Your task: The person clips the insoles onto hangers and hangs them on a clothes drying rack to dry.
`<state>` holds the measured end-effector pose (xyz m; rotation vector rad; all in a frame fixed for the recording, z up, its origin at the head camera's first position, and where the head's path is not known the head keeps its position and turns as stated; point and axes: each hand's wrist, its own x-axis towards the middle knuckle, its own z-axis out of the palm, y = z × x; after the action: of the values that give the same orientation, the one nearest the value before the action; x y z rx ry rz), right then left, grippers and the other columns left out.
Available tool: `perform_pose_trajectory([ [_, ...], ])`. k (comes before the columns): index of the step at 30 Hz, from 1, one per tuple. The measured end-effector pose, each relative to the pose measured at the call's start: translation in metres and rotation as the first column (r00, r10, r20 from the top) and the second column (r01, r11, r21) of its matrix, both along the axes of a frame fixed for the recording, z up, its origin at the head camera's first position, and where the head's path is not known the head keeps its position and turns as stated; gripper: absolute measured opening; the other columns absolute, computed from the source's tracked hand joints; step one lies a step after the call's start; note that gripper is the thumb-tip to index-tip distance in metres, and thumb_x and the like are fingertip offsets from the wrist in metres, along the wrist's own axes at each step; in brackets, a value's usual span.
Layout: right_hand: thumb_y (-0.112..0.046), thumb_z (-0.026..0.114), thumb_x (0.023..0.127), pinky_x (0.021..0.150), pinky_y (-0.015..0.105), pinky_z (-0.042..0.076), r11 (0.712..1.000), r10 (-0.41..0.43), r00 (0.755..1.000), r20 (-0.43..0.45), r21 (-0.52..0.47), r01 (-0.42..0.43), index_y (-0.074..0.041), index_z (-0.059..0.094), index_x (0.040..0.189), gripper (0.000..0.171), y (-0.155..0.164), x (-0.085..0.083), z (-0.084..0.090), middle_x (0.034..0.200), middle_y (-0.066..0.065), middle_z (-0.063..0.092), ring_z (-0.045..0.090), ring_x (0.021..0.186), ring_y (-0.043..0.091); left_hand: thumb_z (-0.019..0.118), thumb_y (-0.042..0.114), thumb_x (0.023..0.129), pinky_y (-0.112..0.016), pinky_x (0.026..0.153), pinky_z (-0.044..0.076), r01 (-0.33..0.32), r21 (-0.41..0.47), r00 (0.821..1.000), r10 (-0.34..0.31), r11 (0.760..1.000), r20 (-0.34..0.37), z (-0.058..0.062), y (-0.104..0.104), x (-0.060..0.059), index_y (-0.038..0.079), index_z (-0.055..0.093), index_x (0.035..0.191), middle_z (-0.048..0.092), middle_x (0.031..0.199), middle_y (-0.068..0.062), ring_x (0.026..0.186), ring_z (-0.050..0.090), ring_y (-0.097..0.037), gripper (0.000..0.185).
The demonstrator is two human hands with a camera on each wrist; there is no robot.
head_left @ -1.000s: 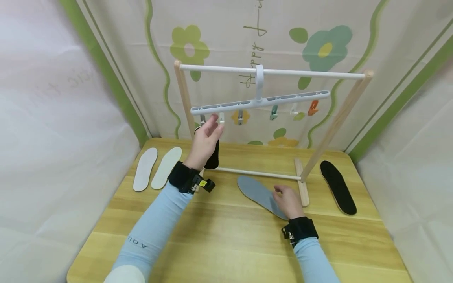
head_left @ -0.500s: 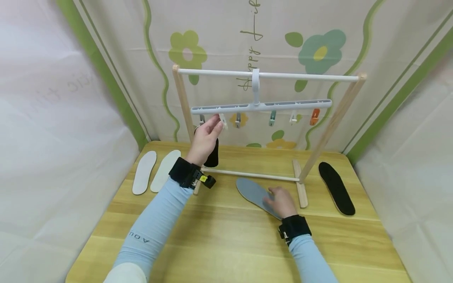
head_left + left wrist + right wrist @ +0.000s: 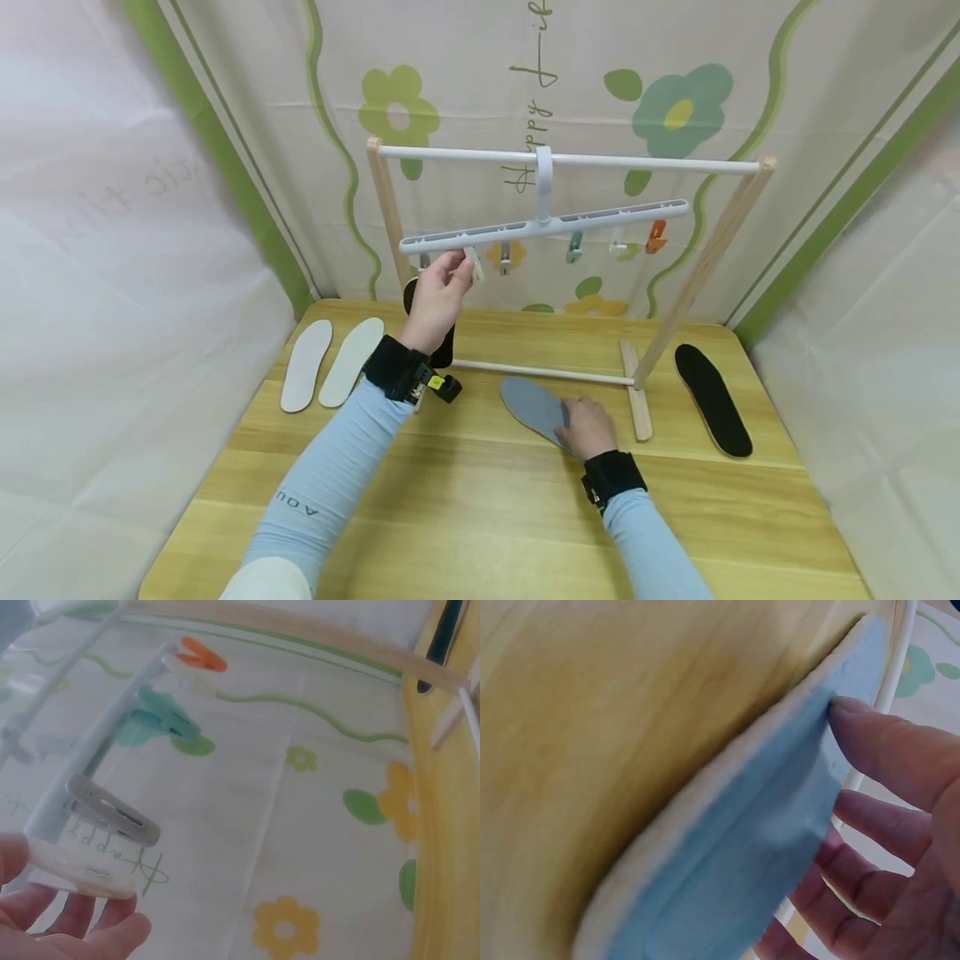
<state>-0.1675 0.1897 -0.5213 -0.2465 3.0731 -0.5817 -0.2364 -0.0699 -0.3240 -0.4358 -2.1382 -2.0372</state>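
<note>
Nearest, my right grip (image 3: 591, 427) pinches a grey-blue insole (image 3: 531, 404), thumb on its upper face, fingers at its edge; the insole is a little right of the middle of the wooden tabletop (image 3: 457, 533). A black insole (image 3: 712, 400) lies near the tabletop's right edge; a white insole (image 3: 307, 367) and an off-white insole (image 3: 351, 362) lie side by side near its left edge. Above the far left part, my raised left grip (image 3: 438, 300) pinches a white clip (image 3: 475, 263) under a pale hanger (image 3: 600, 220). Behind it hangs a dark insole (image 3: 444, 348), partly hidden. The hanger hooks over the white bar (image 3: 645, 162) of a wooden rack (image 3: 678, 287). Beyond the tabletop's far edge stands flower-patterned cloth (image 3: 465, 83).
</note>
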Motion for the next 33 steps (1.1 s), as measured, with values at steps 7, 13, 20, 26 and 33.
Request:
perform_pose_trajectory([
  [7,-0.016,0.073,0.090,0.075,0.048,0.053,0.990,-0.039,0.999,-0.011,-0.134,0.037,0.001,0.070,0.116,0.031,-0.002,-0.004,0.002,0.103,0.016,0.068,0.064,0.090,0.032,0.048,0.024,0.106,-0.035,0.103,0.045,-0.015,0.020,1.000,0.016,1.000,-0.027,-0.003,0.005,0.003,-0.002,0.048,0.140,0.055,0.135,-0.015,0.123,0.054,-0.025,0.043],
  [13,-0.018,0.065,0.097,0.074,0.042,0.052,0.957,-0.072,0.996,-0.049,-0.286,0.055,-0.004,0.071,0.108,0.018,-0.005,-0.005,0.016,0.095,0.008,0.069,0.064,0.085,0.024,0.043,0.022,0.107,-0.034,0.104,0.043,-0.003,0.034,0.999,0.005,0.999,-0.042,-0.002,0.008,0.005,-0.003,0.046,0.140,0.055,0.131,-0.016,0.123,0.052,-0.020,0.042],
  [20,-0.019,0.065,0.098,0.076,0.039,0.054,0.876,-0.070,0.987,-0.143,-0.483,-0.008,-0.007,0.069,0.110,0.017,-0.012,-0.001,0.043,0.098,0.007,0.069,0.065,0.088,0.021,0.040,0.020,0.108,-0.034,0.106,0.041,0.002,0.005,0.999,-0.002,1.000,-0.034,0.000,0.010,0.009,-0.004,0.044,0.140,0.052,0.135,-0.016,0.127,0.048,-0.018,0.041],
  [26,-0.019,0.069,0.095,0.073,0.039,0.056,0.817,-0.083,0.971,-0.224,-0.573,-0.062,-0.006,0.069,0.108,0.018,-0.022,0.002,0.068,0.097,0.009,0.071,0.067,0.085,0.021,0.041,0.022,0.108,-0.035,0.100,0.042,-0.040,-0.036,0.998,0.039,0.999,-0.044,0.001,0.011,0.011,-0.004,0.050,0.135,0.054,0.132,-0.014,0.110,0.049,-0.019,0.038],
  [33,-0.015,0.071,0.094,0.072,0.038,0.057,0.777,-0.065,0.967,-0.248,-0.620,-0.107,-0.004,0.069,0.106,0.016,-0.034,-0.002,0.082,0.095,0.009,0.070,0.066,0.083,0.021,0.043,0.023,0.107,-0.037,0.104,0.042,-0.064,-0.032,0.998,0.063,0.997,-0.030,0.001,0.012,0.014,-0.004,0.051,0.137,0.056,0.134,-0.013,0.111,0.048,-0.015,0.041],
])
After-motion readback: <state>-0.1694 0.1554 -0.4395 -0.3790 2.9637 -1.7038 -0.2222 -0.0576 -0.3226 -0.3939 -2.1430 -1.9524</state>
